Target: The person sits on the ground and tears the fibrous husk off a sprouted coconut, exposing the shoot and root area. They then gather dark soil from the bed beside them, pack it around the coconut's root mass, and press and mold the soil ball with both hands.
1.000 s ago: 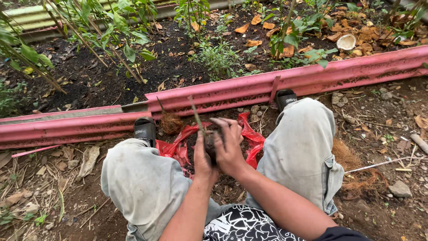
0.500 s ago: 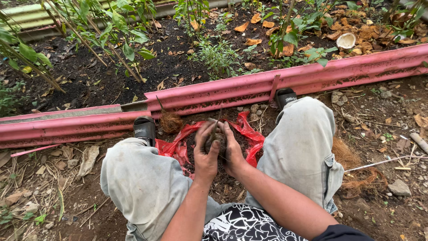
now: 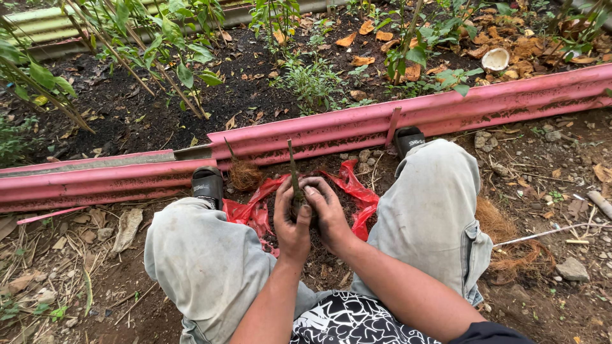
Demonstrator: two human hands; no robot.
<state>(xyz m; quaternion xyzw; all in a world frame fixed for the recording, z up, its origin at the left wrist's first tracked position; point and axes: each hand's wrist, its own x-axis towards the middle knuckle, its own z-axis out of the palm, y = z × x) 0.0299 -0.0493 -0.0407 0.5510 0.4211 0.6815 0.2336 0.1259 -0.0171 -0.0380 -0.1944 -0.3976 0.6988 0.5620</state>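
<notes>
Between the knees, a thin green stem cutting [image 3: 293, 171] stands near upright, its base buried in a dark soil clump [image 3: 305, 202]. Left hand [image 3: 292, 220] and right hand [image 3: 328, 213] are cupped and pressed together around that clump, fingers curled in, touching each other. Under the hands: red plastic sheet [image 3: 354, 191] spread on the ground, loose soil on it. Brown coconut-fibre tuft [image 3: 244, 175] just left of the sheet. Pink metal edging [image 3: 446, 111] runs across behind, planted bed with dark soil beyond it.
</notes>
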